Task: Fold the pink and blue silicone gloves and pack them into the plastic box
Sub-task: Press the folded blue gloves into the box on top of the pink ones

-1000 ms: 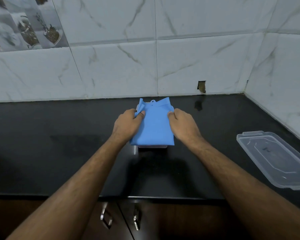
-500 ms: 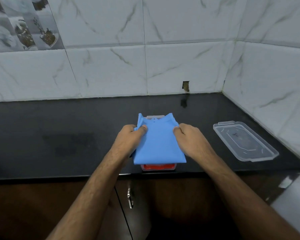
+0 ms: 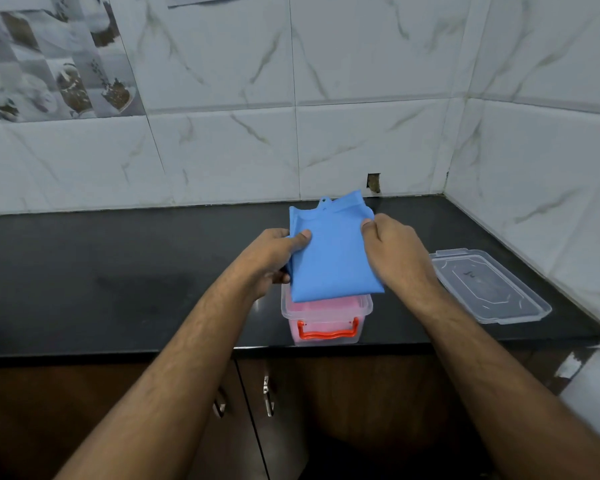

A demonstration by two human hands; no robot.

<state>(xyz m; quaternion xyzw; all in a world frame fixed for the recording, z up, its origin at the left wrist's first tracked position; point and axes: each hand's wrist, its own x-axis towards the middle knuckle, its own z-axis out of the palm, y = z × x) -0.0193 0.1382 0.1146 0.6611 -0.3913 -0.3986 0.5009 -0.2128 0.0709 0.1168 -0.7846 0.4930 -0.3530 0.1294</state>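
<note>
A folded blue silicone glove [image 3: 333,251] hangs just over the clear plastic box [image 3: 361,325], which has an orange handle and stands at the counter's front edge. My left hand [image 3: 274,254] pinches the glove's left edge with the thumb on top. My right hand [image 3: 394,249] grips its right edge. Pink glove material [image 3: 326,304] shows inside the box beneath the blue one. The glove covers most of the box's opening.
The clear lid [image 3: 485,284] lies flat on the black counter [image 3: 118,271] to the right of the box. White tiled walls close the back and the right side. Wooden cabinet doors [image 3: 291,410] with metal handles sit below the counter edge.
The view has tilted up and pulled back, showing more of the box and its pink contents. Both hands keep hold of the blue glove above the box, with its rear edge lifted.
</note>
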